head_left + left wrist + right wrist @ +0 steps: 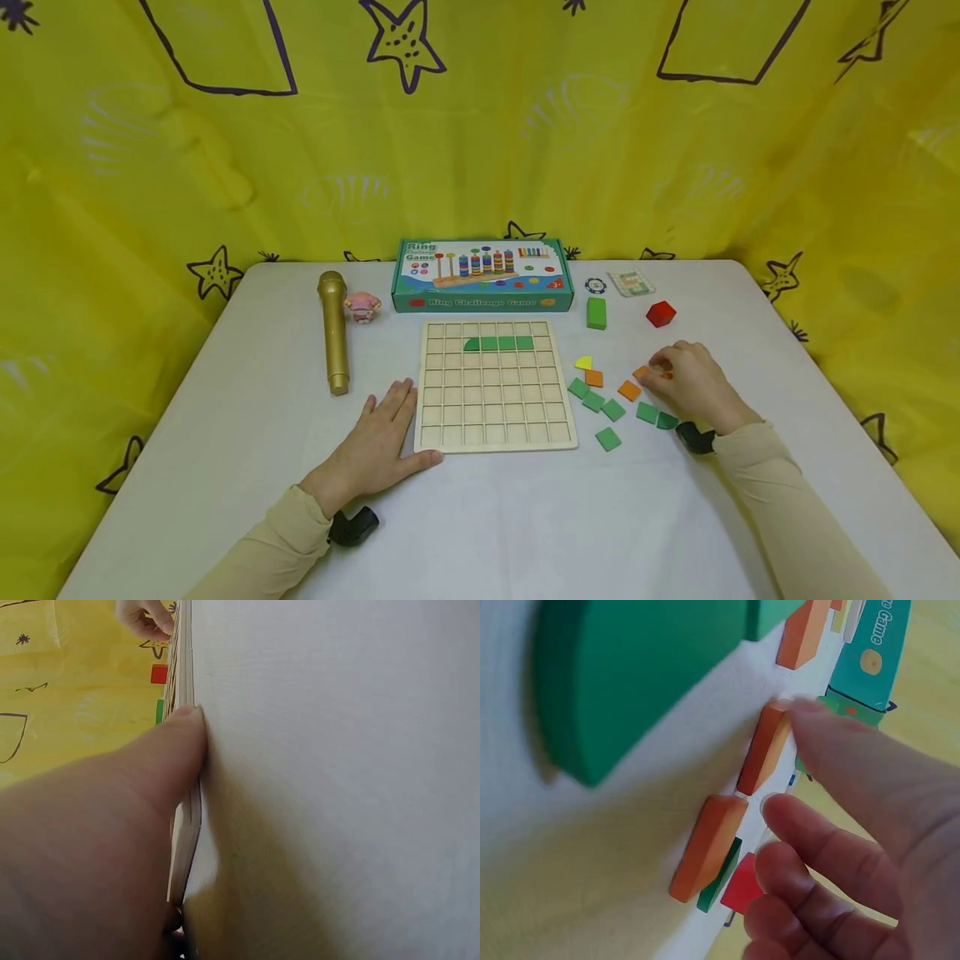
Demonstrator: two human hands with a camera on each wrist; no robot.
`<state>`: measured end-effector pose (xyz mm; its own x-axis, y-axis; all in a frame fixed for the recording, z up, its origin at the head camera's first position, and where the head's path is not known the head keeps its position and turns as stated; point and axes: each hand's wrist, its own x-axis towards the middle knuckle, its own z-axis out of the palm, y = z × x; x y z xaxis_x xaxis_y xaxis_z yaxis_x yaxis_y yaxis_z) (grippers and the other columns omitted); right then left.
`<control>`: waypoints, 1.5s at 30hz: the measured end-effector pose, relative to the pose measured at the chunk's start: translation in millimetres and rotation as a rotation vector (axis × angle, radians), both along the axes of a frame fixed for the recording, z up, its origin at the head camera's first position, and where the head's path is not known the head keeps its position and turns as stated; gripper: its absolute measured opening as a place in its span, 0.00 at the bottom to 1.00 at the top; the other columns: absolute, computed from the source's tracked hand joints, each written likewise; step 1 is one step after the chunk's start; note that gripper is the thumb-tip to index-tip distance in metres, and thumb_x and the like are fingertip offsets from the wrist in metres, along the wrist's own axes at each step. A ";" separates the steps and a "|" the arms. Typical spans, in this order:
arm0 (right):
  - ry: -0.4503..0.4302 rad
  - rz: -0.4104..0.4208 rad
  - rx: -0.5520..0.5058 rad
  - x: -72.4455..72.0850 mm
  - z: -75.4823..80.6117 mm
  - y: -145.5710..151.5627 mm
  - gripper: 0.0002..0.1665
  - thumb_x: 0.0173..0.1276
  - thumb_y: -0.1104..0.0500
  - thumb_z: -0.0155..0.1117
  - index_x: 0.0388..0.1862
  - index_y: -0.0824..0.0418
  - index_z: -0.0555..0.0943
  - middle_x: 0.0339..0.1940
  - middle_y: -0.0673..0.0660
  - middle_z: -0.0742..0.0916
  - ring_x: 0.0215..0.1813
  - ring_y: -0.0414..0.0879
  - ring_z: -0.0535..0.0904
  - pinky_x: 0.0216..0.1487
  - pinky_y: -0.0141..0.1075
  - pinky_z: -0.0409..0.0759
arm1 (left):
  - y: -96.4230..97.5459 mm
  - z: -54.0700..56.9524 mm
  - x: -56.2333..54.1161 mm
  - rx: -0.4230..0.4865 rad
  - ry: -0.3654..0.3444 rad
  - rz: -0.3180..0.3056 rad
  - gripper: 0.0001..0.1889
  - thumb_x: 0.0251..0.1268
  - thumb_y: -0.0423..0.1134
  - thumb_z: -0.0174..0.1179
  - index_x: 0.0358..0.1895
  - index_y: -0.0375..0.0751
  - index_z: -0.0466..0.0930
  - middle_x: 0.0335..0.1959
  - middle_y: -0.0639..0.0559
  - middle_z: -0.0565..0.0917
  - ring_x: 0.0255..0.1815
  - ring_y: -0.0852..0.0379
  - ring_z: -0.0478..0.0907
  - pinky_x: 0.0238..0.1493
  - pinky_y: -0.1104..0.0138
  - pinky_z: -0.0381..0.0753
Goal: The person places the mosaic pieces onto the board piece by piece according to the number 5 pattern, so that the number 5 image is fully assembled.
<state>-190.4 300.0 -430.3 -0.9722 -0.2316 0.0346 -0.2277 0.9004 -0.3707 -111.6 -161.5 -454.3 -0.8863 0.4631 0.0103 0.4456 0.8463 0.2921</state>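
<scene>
My left hand (378, 446) lies with fingers spread at the left edge of a wooden grid board (495, 443), its thumb against the near corner. In the left wrist view, that thumb (169, 754) presses the board's edge (187, 817). A row of green tiles (506, 342) with a rounded left end sits in the board's upper cells. My right hand (697, 379) reaches down over orange tiles. Its thumb touches one orange tile (763, 750); the other fingers are bent, with a gap to the thumb. Another orange tile (709, 847) lies beside it.
Loose green tiles (613, 409), more orange tiles (629, 390) and a yellow piece (583, 362) lie right of the board. Behind are a game box (483, 302), green block (596, 313), red block (661, 313), chip (596, 286), gold microphone (335, 333) and pink figurine (363, 307).
</scene>
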 end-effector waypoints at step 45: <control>0.043 0.509 0.004 -51.0 13.8 -227.0 0.05 0.66 0.59 0.69 0.33 0.60 0.86 0.32 0.50 0.85 0.39 0.46 0.78 0.47 0.38 0.76 | -1.9 0.4 -0.9 -0.001 -0.010 -0.004 0.54 0.63 0.68 0.55 0.73 0.22 0.52 0.75 0.32 0.51 0.76 0.39 0.47 0.69 0.40 0.49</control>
